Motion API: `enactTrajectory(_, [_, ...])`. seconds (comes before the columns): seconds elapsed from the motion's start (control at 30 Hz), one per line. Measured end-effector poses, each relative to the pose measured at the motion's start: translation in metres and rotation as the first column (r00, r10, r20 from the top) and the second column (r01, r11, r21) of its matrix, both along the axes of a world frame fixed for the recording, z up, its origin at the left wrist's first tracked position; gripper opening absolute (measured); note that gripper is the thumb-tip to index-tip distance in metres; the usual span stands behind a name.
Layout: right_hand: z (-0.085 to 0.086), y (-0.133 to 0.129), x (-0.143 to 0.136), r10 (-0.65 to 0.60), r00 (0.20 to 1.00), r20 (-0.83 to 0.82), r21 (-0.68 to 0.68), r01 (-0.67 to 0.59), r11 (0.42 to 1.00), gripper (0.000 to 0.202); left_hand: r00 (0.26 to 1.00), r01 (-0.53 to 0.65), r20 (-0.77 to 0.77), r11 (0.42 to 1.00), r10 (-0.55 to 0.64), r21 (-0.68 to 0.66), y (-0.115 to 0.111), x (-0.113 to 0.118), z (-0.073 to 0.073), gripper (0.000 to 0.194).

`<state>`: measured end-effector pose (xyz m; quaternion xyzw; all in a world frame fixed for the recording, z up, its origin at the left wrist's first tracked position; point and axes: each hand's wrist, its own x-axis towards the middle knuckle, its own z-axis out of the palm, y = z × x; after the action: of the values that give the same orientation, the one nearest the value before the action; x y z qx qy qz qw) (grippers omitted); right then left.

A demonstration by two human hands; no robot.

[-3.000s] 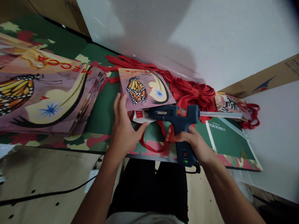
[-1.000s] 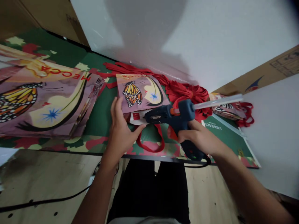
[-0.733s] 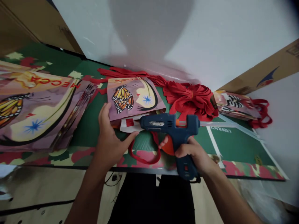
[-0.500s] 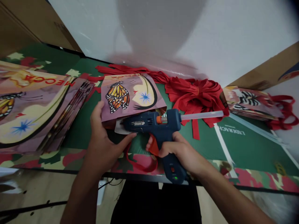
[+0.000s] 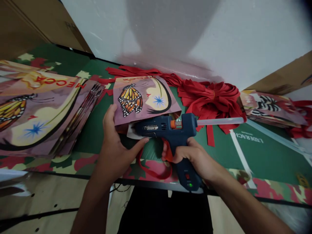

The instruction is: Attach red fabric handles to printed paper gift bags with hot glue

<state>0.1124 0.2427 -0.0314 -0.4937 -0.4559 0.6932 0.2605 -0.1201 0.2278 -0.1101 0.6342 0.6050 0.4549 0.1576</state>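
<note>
My right hand (image 5: 195,157) is wrapped round the handle of a dark blue glue gun (image 5: 168,126), fingers at its orange trigger. A clear glue stick (image 5: 219,121) juts from its back, and a small green light glows on the grip. The nozzle points left, at the opening of a paper bag (image 5: 143,97) with a butterfly print. My left hand (image 5: 117,146) holds the bag's near left corner, its thumb reaching toward the nozzle. A white flap shows under the nozzle; the tip itself is hard to make out. A red ribbon loop (image 5: 158,174) hangs below the gun.
Stacked printed bags (image 5: 44,113) lie at the left. Behind the bag and to its right are bundled red ribbons (image 5: 212,97). More bags with red handles (image 5: 273,107) lie at the far right. A pale panel (image 5: 165,32) and cardboard (image 5: 31,26) stand behind the green table surface (image 5: 219,152).
The whole view has shifted, so everything sits slightly farther right. Both hands, the bag and the glue gun keep nearly the same positions relative to one another.
</note>
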Motion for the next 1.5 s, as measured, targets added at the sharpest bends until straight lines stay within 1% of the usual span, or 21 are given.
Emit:
enactTrajectory(0.13, [0.001, 0.003, 0.001, 0.014, 1.000, -0.022, -0.033, -0.015, 0.999, 0.004, 1.000, 0.001, -0.012, 1.000, -0.001, 0.023, 0.001, -0.001, -0.001, 0.118])
enactTrajectory(0.37, [0.000, -0.001, 0.001, -0.023, 1.000, 0.015, -0.080, 0.025, 0.996, 0.006, 1.000, 0.009, 0.004, 1.000, -0.009, -0.003, 0.000, -0.001, 0.000, 0.118])
enactTrajectory(0.53, [0.004, -0.005, 0.005, -0.048, 0.998, 0.038, -0.090, 0.051, 0.995, 0.012, 1.000, 0.002, 0.011, 1.000, -0.002, -0.013, 0.000, 0.000, 0.000, 0.117])
enactTrajectory(0.63, [0.009, -0.006, 0.013, -0.042, 0.996, 0.084, -0.087, 0.049, 0.995, 0.015, 1.000, 0.002, 0.006, 1.000, -0.002, 0.010, 0.001, 0.000, -0.001, 0.118])
enactTrajectory(0.73, [0.016, -0.008, 0.022, -0.052, 0.983, 0.173, -0.098, 0.069, 0.993, 0.017, 1.000, 0.014, 0.002, 1.000, -0.014, 0.023, 0.002, -0.001, -0.003, 0.120])
enactTrajectory(0.83, [0.024, -0.010, 0.028, -0.077, 0.965, 0.251, -0.053, 0.093, 0.994, 0.017, 1.000, 0.017, 0.006, 0.999, -0.017, 0.036, 0.002, 0.000, -0.004, 0.119])
enactTrajectory(0.97, [0.033, -0.010, 0.029, -0.058, 0.961, 0.272, 0.044, 0.048, 0.998, 0.015, 1.000, 0.008, 0.025, 1.000, -0.008, 0.029, 0.002, 0.002, -0.005, 0.118])
enactTrajectory(1.03, [0.036, -0.009, 0.029, -0.052, 0.945, 0.322, 0.073, 0.030, 0.997, 0.017, 0.999, -0.006, 0.034, 1.000, 0.005, 0.028, 0.002, 0.003, -0.006, 0.118])
enactTrajectory(1.1, [0.040, -0.007, 0.028, -0.026, 0.920, 0.391, 0.083, -0.007, 0.996, 0.018, 0.999, -0.023, 0.037, 0.999, 0.022, 0.044, 0.002, 0.005, -0.008, 0.117])
enactTrajectory(1.2, [0.047, -0.005, 0.025, 0.048, 0.873, 0.486, 0.069, -0.093, 0.993, 0.017, 0.998, -0.030, 0.049, 0.997, 0.026, 0.075, 0.003, 0.007, -0.009, 0.118])
enactTrajectory(1.3, [0.058, -0.003, 0.019, 0.108, 0.798, 0.592, 0.094, -0.202, 0.975, 0.012, 0.998, -0.019, 0.067, 0.997, 0.013, 0.078, 0.002, 0.009, -0.009, 0.118])
enactTrajectory(1.4, [0.072, -0.001, 0.010, 0.155, 0.681, 0.716, 0.122, -0.341, 0.932, 0.010, 0.996, -0.008, 0.084, 0.997, 0.002, 0.071, 0.002, 0.010, -0.008, 0.117])
enactTrajectory(1.5, [0.087, 0.002, -0.006, 0.191, 0.592, 0.783, 0.169, -0.497, 0.851, 0.010, 0.994, -0.006, 0.105, 0.998, -0.001, 0.067, 0.001, 0.011, -0.007, 0.117])
